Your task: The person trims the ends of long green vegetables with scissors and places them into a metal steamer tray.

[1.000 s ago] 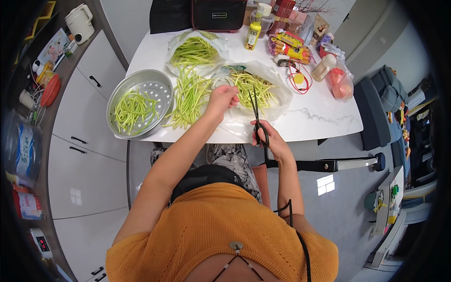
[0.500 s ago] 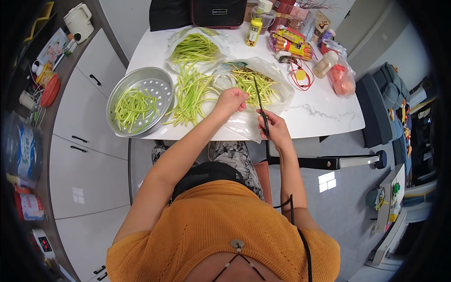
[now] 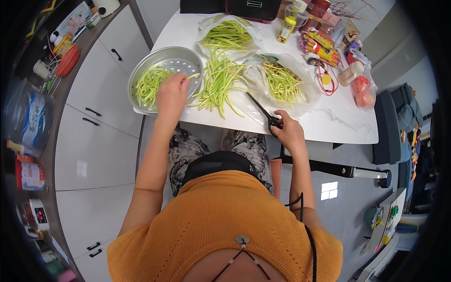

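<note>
My left hand [image 3: 172, 92] hangs over the right rim of a round metal steamer tray [image 3: 162, 58] that holds cut green stalks [image 3: 149, 84]; a short green piece sticks out from its fingers. My right hand [image 3: 287, 130] is closed on a pair of dark scissors [image 3: 262, 112] near the table's front edge, blades pointing up-left. A loose pile of long green stalks [image 3: 218, 82] lies between the two hands. Further stalks sit on clear plastic bags, one heap at the back [image 3: 229, 34] and one to the right [image 3: 282, 82].
The white table [image 3: 338, 122] carries a yellow bottle [image 3: 287, 26], colourful packets [image 3: 322, 47], a red cord [image 3: 324, 77] and a bag of red produce [image 3: 362, 91]. A black bag [image 3: 244, 7] stands at the back. White cabinets [image 3: 94, 113] and a cluttered counter run along the left.
My left hand has moved from the right-hand bag of stalks across to the steamer tray. The right hand with the scissors has dropped lower toward the table's front edge.
</note>
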{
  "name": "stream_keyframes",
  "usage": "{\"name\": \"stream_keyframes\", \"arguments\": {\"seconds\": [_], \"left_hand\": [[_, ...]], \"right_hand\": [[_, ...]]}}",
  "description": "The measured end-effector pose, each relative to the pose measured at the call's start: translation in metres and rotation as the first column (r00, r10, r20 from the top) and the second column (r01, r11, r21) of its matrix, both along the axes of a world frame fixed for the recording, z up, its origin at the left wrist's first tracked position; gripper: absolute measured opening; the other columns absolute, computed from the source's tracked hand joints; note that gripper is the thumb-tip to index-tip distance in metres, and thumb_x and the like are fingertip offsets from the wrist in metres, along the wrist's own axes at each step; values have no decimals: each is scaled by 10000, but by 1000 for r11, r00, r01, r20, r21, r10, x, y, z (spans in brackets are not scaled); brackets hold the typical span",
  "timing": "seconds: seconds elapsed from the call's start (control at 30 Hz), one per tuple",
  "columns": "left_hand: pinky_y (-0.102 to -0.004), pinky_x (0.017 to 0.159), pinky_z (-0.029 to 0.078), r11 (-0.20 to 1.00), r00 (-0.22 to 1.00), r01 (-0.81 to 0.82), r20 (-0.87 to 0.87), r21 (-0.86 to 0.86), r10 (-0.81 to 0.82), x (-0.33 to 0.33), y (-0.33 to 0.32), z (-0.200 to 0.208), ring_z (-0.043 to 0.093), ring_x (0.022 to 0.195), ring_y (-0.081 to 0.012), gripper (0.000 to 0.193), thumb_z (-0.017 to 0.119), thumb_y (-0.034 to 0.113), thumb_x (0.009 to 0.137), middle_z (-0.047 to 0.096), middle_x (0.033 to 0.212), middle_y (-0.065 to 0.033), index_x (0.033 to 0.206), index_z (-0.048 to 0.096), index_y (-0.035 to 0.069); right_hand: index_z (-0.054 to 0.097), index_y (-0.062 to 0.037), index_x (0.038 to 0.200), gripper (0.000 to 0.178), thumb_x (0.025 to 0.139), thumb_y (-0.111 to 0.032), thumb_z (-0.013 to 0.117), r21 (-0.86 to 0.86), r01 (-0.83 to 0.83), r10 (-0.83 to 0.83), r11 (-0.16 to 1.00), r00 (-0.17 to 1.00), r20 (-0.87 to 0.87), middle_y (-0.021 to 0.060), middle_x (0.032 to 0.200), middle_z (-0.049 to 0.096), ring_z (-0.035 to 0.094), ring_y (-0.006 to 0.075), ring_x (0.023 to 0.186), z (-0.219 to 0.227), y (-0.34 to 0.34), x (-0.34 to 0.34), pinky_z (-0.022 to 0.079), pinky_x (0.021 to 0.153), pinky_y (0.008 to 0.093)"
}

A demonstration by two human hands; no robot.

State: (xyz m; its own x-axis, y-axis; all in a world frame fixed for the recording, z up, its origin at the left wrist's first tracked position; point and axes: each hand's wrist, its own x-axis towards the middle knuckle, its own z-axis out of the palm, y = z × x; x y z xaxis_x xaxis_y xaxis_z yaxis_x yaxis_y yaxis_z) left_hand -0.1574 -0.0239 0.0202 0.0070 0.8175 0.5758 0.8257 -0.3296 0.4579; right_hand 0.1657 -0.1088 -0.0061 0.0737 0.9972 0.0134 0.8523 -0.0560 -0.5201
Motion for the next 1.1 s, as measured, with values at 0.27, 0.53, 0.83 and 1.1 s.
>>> {"name": "stream_keyframes", "arguments": {"seconds": [0.27,0.53,0.83,1.1], "left_hand": [[-394,778,462,999,983,-48,-179,3,48,-18,4,-5,582,873,-309,169,658,139,763,611,904,-136,891,653,28],[-387,729,460,974,948,227,-229,-5,-222,64,8,-28,562,837,-281,145,695,144,714,574,824,-109,798,633,43],[-369,704,472,978,983,184,-5,-103,-185,77,20,-41,570,807,-263,141,681,143,735,583,826,-98,779,624,21],[-215,536,407,771,449,572,893,-279,-10,52,38,-26,483,566,-63,168,648,163,841,629,714,-19,912,656,11]], "right_hand": [[603,-107,1025,352,697,-143,725,158,-6,-16,987,990,138,88,927,606,614,295,843,-8,9,-8,494,701,392],[638,-109,979,312,681,-99,728,223,-122,77,967,977,199,85,912,598,598,297,859,-12,17,-12,486,720,378],[647,-86,998,321,687,-75,722,227,-147,132,963,988,83,103,928,602,598,310,858,-12,15,-8,477,733,381],[631,-83,937,296,655,-72,722,232,-83,58,969,992,110,103,841,577,596,288,792,-13,18,-16,486,701,378]]}}
